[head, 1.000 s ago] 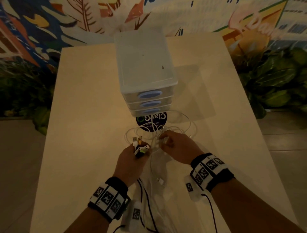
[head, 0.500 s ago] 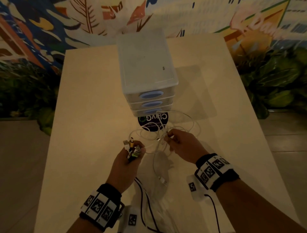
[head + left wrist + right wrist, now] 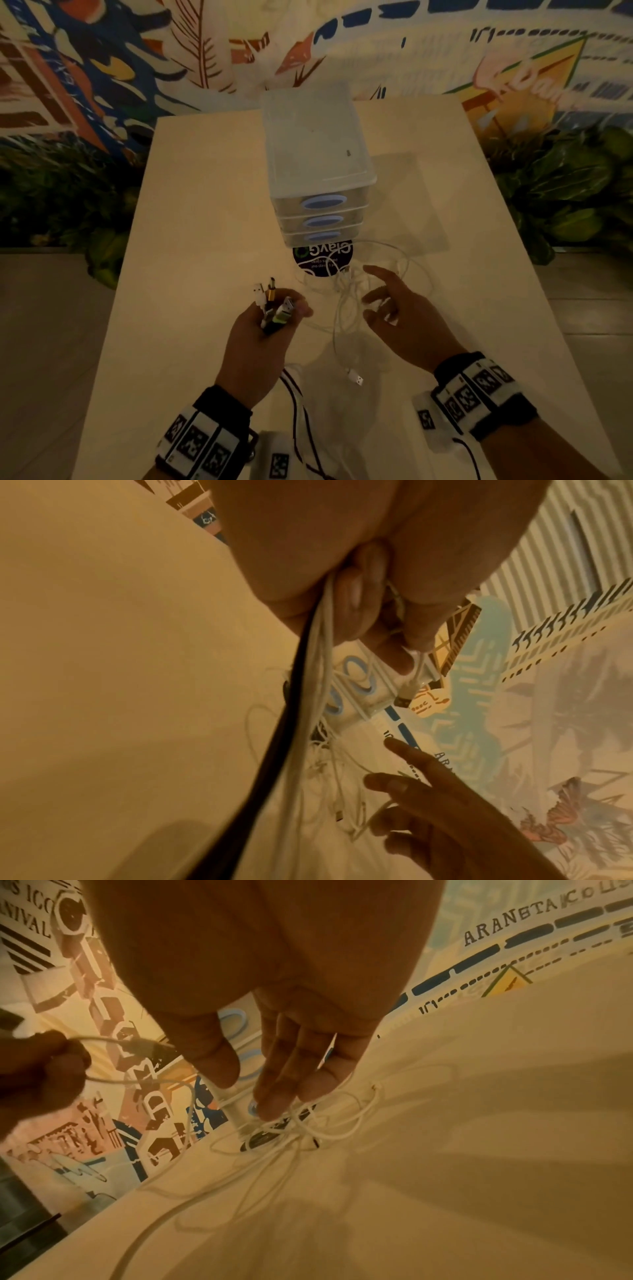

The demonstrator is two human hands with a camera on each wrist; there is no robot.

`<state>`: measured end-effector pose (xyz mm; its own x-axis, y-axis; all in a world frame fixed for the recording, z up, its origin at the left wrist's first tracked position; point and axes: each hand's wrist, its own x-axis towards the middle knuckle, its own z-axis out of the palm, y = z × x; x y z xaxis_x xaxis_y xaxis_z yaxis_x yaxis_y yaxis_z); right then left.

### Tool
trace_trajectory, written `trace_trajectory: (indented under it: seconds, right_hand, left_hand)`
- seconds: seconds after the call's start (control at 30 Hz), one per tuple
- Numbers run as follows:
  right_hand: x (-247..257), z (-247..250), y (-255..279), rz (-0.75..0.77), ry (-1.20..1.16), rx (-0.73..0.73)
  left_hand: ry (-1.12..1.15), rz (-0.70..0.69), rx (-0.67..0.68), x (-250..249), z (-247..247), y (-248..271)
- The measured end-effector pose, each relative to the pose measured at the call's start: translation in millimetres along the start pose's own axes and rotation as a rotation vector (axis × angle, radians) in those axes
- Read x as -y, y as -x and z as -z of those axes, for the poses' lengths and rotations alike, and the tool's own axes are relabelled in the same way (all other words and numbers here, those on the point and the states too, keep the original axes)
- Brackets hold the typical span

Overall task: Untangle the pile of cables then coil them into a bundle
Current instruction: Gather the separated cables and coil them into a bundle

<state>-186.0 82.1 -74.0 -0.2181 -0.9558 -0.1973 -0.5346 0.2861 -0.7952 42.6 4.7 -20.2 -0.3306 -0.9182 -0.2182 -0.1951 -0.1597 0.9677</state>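
Your left hand (image 3: 263, 329) grips a bunch of cable plugs (image 3: 274, 301). Your right hand (image 3: 400, 315) hovers with fingers spread over tangled white cables (image 3: 346, 291) on the desk (image 3: 205, 240), near a drawer unit (image 3: 318, 164).

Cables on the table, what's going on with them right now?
A person is sorting a tangle of cables on a table, in front of a small drawer unit. The left hand grips a bunch of plug ends, their cords hanging below it. The right hand is open, fingers spread over the white tangle, holding nothing. One loose plug lies between the wrists.
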Motion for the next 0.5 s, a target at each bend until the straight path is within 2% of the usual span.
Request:
trace_trajectory:
  seconds: [0.17,0.27,0.37,0.43,0.5]
  right_hand:
    - [-3,-2,4,0.039,0.047,-0.042]
    - [6,-11,10,0.023,0.057,-0.182]
    - [11,-18,18,0.049,0.289,-0.291]
    - [12,-18,23,0.103,0.372,-0.31]
    - [13,-16,27,0.15,0.373,-0.262]
  left_hand:
    - [0.051,-0.024,-0.066,-18,8,5]
    - [0.156,-0.006,-0.073,-24,16,5]
    - [0.204,-0.015,-0.072,-28,20,4]
    - [0.212,-0.024,-0.072,-30,21,3]
    - [0.232,-0.029,-0.07,-32,22,1]
